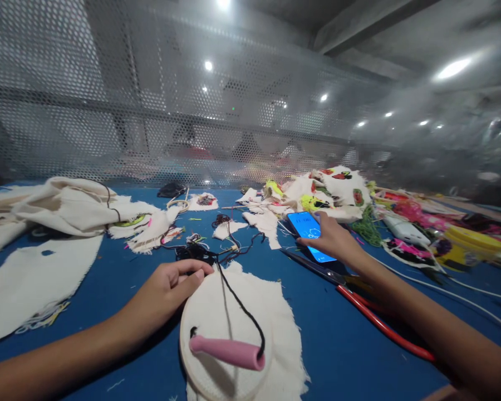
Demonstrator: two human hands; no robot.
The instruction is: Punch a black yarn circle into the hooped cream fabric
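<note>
An embroidery hoop [184, 340] with white cloth stretched in it lies in front of me. My left hand [176, 284] holds its upper left rim between thumb and fingers. A pink punch needle [225, 352] stands slanted with its tip in the cloth beside a small patch of black stitches. Black yarn [244, 303] runs from the handle's end up to a dark tangle [196, 252] beyond the hoop. My right hand [328, 236] reaches over a phone [303, 225] with a lit blue screen, thumb at one edge and a finger at the other.
Red-handled scissors [371, 320] lie under my right forearm. White cloth pieces [45, 278] cover the left side. Stitched cloth [338, 192], green yarn [366, 227], a yellow tub [467, 245] and a white cable [442, 287] are at right. A perforated metal screen [150, 111] rises behind the blue table [121, 312].
</note>
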